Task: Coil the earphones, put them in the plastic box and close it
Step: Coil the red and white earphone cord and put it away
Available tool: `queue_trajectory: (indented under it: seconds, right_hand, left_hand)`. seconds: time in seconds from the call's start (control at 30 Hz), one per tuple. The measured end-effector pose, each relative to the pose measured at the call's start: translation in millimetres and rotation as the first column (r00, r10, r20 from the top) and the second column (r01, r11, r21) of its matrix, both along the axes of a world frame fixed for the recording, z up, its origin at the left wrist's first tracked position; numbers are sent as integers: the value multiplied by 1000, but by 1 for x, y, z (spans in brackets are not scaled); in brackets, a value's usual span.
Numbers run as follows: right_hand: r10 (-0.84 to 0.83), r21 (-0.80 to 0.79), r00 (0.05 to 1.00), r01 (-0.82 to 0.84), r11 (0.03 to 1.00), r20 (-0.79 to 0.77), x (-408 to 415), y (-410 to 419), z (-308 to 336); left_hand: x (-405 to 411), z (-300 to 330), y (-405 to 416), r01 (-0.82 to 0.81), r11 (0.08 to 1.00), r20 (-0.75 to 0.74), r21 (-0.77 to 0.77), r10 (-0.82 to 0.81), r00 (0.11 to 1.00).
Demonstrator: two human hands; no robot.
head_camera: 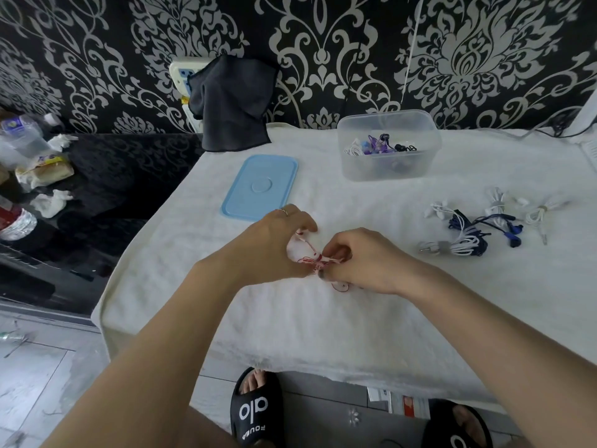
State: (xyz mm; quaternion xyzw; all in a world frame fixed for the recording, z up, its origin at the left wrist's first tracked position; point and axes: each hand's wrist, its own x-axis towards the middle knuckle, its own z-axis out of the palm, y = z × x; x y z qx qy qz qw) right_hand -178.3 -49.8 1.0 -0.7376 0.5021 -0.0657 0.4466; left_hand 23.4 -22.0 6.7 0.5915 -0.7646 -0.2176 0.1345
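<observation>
1. White fluffy cloth covers the tabletop; it hangs over the near edge and the left edge.
2. Clear rectangular plastic box stands open at the far right of the tabletop, with several coiled earphones inside: white, purple and black.
3. Light blue rectangular plastic lid lies flat on the cloth, left of the box and apart from it.
4. Heap of white and dark blue earphones lies loose on the cloth at right, nearer than the box.
5. Left hand and right hand meet at the middle of the tabletop, fingers curled, both pinching the thin red-and-white earphone cable. The cable is bunched in a small bundle between the fingertips; one strand runs up under the left hand, and a small red loop lies on the cloth below the right hand.
6. Room: black wallpaper with a silver damask pattern behind; a dark grey cloth draped at the far edge; a black side surface at left with bottles and crumpled tissues; a grey tiled floor.
</observation>
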Motion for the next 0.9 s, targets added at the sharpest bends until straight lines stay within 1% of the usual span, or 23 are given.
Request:
queue_trajectory:
  seconds: [0.1,0.2,0.33,0.4,0.5,0.7,0.8,0.9]
  right_hand:
    - [-14,3,1000,14,1000,26,-1,-1,1]
    - [-37,-6,998,38,999,47,-1,-3,-1]
    - [-88,24,993,86,996,77,0,-5,-4]
    - [-133,77,984,124,989,122,1,-6,-6]
    - [-199,152,964,173,973,175,0,-8,-5]
    - [-229,176,955,196,965,190,-3,-9,-4]
    - [-240,206,942,193,959,233,-3,-10,-5]
    - [-254,178,941,217,960,222,-1,-9,-9]
  left_hand:
    - [6,8,0,-66,997,-67,50,70,995]
    - [11,10,0,-105,988,-31,112,109,994]
    - [6,4,-1,-71,994,25,87,69,997]
    - [2,2,-3,-53,997,49,60,50,998]
    - [-1,1,-4,-44,997,59,67,41,997]
    - [-6,-1,-7,18,998,122,56,-25,992]
    - [-13,-1,-11,42,999,146,31,-46,988]
    - [-16,-1,-14,35,999,158,21,-38,987]
